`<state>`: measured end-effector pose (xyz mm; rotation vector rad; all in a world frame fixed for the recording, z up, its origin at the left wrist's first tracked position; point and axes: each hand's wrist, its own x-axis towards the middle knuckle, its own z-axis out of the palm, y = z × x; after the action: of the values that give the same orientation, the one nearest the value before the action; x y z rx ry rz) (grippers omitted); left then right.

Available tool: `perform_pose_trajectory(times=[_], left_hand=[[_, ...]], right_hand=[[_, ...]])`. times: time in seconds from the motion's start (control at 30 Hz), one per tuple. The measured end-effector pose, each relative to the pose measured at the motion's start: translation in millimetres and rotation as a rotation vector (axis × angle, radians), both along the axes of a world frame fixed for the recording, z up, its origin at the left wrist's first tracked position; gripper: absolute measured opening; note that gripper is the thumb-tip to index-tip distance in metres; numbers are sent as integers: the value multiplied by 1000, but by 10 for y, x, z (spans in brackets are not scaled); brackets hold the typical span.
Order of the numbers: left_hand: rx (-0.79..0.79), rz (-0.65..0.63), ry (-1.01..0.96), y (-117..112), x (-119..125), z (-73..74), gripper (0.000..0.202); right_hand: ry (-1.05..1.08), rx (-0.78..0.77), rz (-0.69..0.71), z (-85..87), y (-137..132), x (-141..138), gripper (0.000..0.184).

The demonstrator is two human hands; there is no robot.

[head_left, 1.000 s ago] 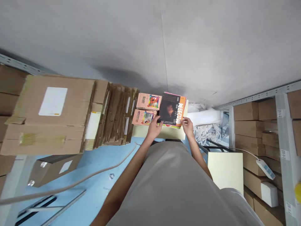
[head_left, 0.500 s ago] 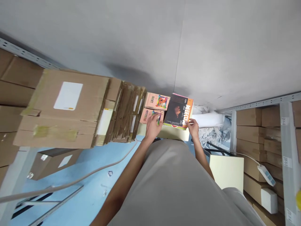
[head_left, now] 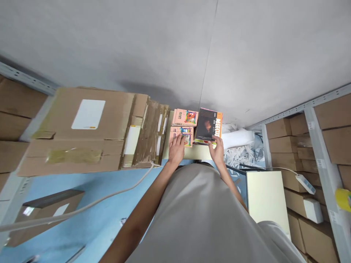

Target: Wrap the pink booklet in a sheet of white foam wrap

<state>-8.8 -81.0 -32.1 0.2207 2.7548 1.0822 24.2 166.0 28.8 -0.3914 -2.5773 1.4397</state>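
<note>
Two stacks of small pink books lie one behind the other on a pale tabletop (head_left: 164, 150). My left hand (head_left: 176, 149) rests on the nearer pink stack (head_left: 189, 141), fingers stretched over its cover. Behind it is the farther pink stack (head_left: 185, 116), its books slightly fanned at the left. Right of these lies a pile of larger books, topped by a dark book with an orange strip (head_left: 207, 124). My right hand (head_left: 217, 150) touches that pile's near right corner, thumb and fingers apart. The undersides of its fingers are hidden.
Flattened cardboard boxes (head_left: 85, 120) stand packed at the left. A grey cable (head_left: 109, 199) hangs in front of them. Shredded white paper (head_left: 241, 156) and a white roll (head_left: 238, 138) are at the right. Shelves of cartons (head_left: 279, 129) and a power strip (head_left: 305, 183) stand farther right.
My left hand has slid left and nearer on the front pink stack, showing more of its cover. My right hand has moved from the dark book's right edge to its near corner. The view has shifted slightly.
</note>
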Motion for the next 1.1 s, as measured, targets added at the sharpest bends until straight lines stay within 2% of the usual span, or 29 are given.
perform_pose_trajectory(times=[0.13, 0.27, 0.37, 0.47, 0.53, 0.63, 0.73, 0.83, 1.0, 1.1], left_hand=[[162, -22, 33, -81, 127, 105, 52], [430, 75, -66, -15, 297, 269, 36], [729, 143, -341, 188, 527, 388, 49], [1006, 108, -640, 461, 845, 496, 65], [1087, 73, -771, 652, 1072, 555, 68], [1104, 25, -845, 952, 1376, 593, 64], [1034, -50, -880, 1315, 1616, 563, 61], [912, -171, -900, 1803, 1816, 519, 54], [787, -443, -814, 2915, 2191, 552, 34], [761, -608, -737, 3638, 2483, 587, 25]], right_hand=[[-97, -137, 54, 73, -314, 360, 43], [-163, -237, 4, 165, -471, 831, 44], [-188, -290, -115, 279, -460, 1206, 47], [-219, -344, -199, 383, -363, 1552, 53], [-232, -374, -247, 419, -262, 1768, 56], [-233, -395, -319, 403, -60, 2091, 55], [-206, -447, -421, 316, 207, 2437, 54], [-134, -525, -557, 192, 556, 2817, 54], [17, -580, -744, 23, 1367, 3517, 55], [118, -476, -865, 10, 1910, 3987, 43]])
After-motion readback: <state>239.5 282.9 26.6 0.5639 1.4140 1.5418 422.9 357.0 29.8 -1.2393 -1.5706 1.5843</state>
